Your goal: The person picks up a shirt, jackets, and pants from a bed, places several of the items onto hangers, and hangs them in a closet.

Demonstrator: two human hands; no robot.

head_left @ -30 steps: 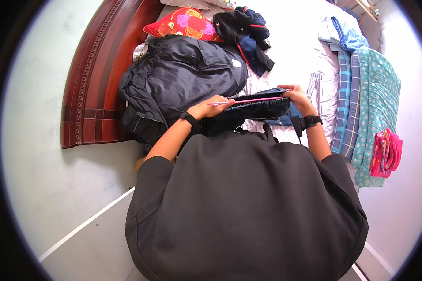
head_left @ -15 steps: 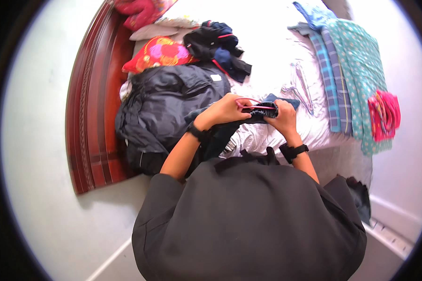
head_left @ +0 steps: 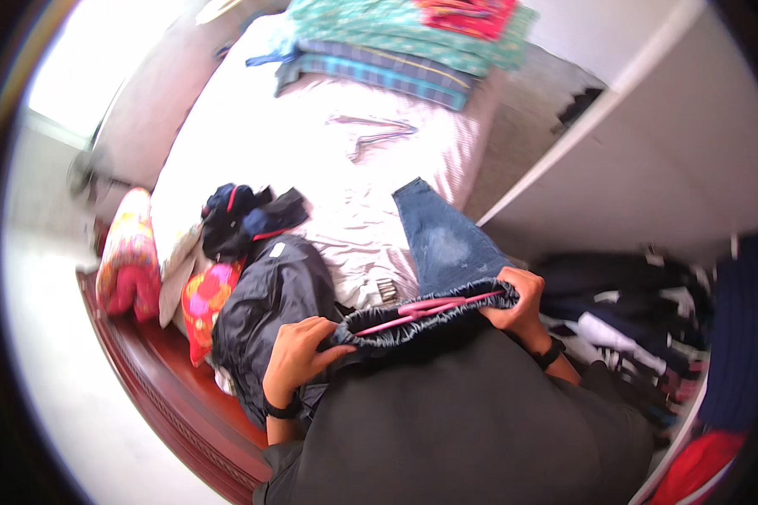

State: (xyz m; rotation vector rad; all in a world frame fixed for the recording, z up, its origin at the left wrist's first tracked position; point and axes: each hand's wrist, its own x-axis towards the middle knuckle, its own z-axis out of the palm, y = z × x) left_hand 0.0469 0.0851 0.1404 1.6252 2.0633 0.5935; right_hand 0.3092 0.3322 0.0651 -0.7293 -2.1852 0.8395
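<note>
A pair of blue jeans (head_left: 446, 244) with a gathered elastic waistband hangs stretched between my hands, one faded leg reaching over the bed's edge. My left hand (head_left: 299, 358) grips the left end of the waistband, thumb along its rim. At the opposite end, my right hand (head_left: 519, 305) is closed round the waistband. A pink hanger (head_left: 429, 309) lies inside the waist opening, spanning most of its width. The lower part of the jeans near my body is hidden.
The bed (head_left: 312, 143) holds loose hangers (head_left: 375, 135), folded bedding (head_left: 379, 71), dark clothes (head_left: 240, 219), a black jacket (head_left: 269, 295) and a red floral cushion (head_left: 206, 299). Its wooden headboard (head_left: 168, 404) is at left. Dark clothes (head_left: 623, 295) fill a compartment at right, beside a pale panel (head_left: 623, 160).
My view has turned rightward, bringing the clothes compartment in. My hands have moved apart, spreading the waistband wide, with the pink hanger now stretched along inside it.
</note>
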